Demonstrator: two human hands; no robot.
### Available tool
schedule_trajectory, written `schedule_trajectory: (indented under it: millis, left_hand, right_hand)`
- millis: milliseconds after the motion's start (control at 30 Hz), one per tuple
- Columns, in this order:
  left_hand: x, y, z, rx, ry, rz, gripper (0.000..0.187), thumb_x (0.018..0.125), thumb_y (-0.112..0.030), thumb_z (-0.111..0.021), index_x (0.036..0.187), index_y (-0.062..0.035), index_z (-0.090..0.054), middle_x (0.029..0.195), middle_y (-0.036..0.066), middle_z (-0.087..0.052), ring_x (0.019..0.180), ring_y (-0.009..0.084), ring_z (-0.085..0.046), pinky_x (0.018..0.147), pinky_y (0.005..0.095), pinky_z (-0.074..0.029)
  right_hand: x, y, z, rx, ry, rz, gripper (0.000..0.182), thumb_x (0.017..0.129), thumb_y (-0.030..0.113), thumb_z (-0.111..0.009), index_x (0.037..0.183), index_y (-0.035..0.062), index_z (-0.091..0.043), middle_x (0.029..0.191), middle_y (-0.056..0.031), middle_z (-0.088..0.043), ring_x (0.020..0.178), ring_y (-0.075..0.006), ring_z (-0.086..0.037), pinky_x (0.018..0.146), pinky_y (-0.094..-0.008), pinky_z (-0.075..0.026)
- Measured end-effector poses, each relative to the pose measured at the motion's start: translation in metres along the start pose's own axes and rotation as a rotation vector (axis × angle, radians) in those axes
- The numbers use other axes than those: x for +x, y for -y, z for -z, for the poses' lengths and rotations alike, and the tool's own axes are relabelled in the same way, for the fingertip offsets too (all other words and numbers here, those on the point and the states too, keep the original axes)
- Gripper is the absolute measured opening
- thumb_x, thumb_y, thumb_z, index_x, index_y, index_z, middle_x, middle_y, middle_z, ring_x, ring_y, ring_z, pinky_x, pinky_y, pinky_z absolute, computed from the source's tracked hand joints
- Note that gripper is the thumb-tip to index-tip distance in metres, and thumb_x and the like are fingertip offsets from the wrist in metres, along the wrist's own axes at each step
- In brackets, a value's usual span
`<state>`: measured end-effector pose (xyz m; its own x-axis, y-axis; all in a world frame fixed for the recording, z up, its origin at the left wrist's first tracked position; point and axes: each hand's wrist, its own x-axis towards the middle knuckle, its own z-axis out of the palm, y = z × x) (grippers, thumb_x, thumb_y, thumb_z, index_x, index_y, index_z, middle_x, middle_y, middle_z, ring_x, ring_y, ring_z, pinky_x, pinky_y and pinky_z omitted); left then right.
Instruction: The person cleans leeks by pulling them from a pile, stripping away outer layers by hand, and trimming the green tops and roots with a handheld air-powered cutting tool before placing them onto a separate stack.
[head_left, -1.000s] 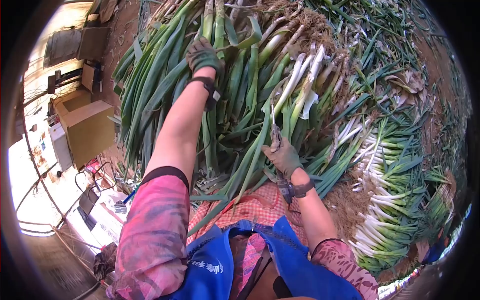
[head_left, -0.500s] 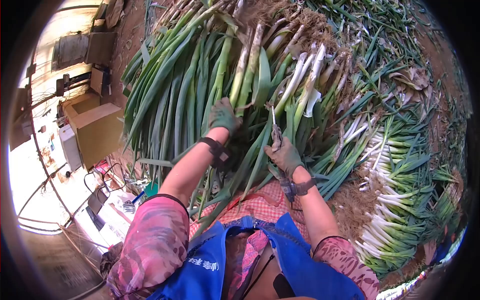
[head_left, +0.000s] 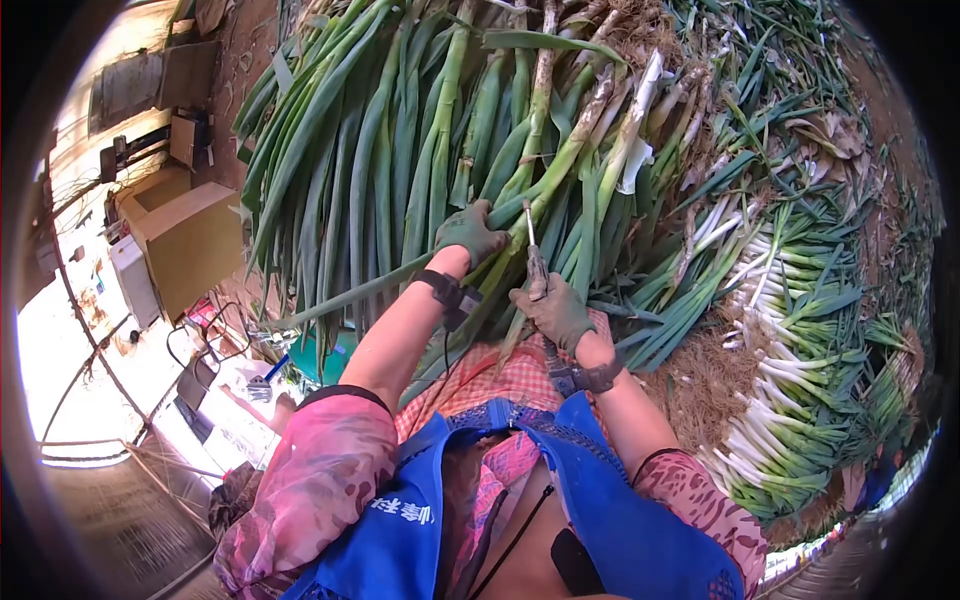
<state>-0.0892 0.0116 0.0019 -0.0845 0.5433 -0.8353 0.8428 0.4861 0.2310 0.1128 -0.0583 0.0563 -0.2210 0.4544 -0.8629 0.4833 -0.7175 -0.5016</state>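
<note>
A big heap of long green onions fills the top middle, leaves hanging toward me, roots at the far side. My left hand, in a green glove, is closed round the green stalk of an onion that slants up to the right. Gloved too, my right hand grips a slim tool with a narrow metal tip and a greyish handle. The tip points away from me, beside the held stalk and just right of my left hand.
To the right lies a row of cleaned onions with white stems, their roots toward me. Loose leaves cover the ground at the upper right. A cardboard box and a white box stand at the left.
My left hand has moved right and slightly down, and now holds an onion stalk slanting to the right. My right hand has shifted a little left and down with the tool.
</note>
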Motion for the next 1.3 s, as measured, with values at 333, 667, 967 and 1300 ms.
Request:
schedule_trajectory:
  millis: [333,667,967,1300]
  left_hand:
    - [0.004,-0.027,-0.032,0.384,-0.336,-0.213,0.055,0.079,-0.036,-0.078,0.123,-0.0118,-0.055,0.122,0.013,-0.063,0.106,0.0376,-0.065,0.090,0.0498,-0.052]
    - [0.030,-0.041,-0.060,-0.026,-0.221,-0.219,0.040,0.092,-0.038,-0.059,0.114,-0.0045,-0.062,0.107,0.025,-0.069,0.100,0.0437,-0.065,0.088,0.0492,-0.051]
    - [0.074,-0.034,-0.060,-0.322,-0.201,-0.141,0.048,0.097,-0.043,-0.050,0.114,-0.0002,-0.064,0.110,0.030,-0.066,0.107,0.0477,-0.062,0.093,0.0507,-0.049]
    - [0.048,-0.068,-0.071,-0.368,-0.361,-0.160,0.042,0.099,-0.039,-0.049,0.097,0.0000,-0.065,0.095,0.029,-0.067,0.092,0.0474,-0.064,0.081,0.0523,-0.049]
  right_hand:
    - [0.024,-0.053,-0.017,-0.049,-0.178,0.118,0.046,0.080,0.036,-0.080,0.092,-0.0027,-0.057,0.076,-0.0119,-0.067,0.073,-0.0245,-0.069,0.068,-0.0348,-0.054]
    - [0.108,0.003,0.055,0.261,-0.291,0.064,0.052,0.080,0.040,-0.079,0.092,-0.0062,-0.060,0.073,-0.0128,-0.067,0.058,-0.0206,-0.067,0.056,-0.0344,-0.055]
    - [0.001,-0.043,0.004,-0.135,-0.286,0.096,0.052,0.081,0.042,-0.077,0.100,-0.0017,-0.056,0.088,-0.0257,-0.067,0.087,-0.0445,-0.067,0.078,-0.0456,-0.054]
    - [0.067,-0.101,-0.008,-0.348,-0.313,0.319,0.031,0.088,0.033,-0.067,0.099,0.0056,-0.059,0.080,-0.0111,-0.062,0.079,-0.0289,-0.064,0.070,-0.0400,-0.050]
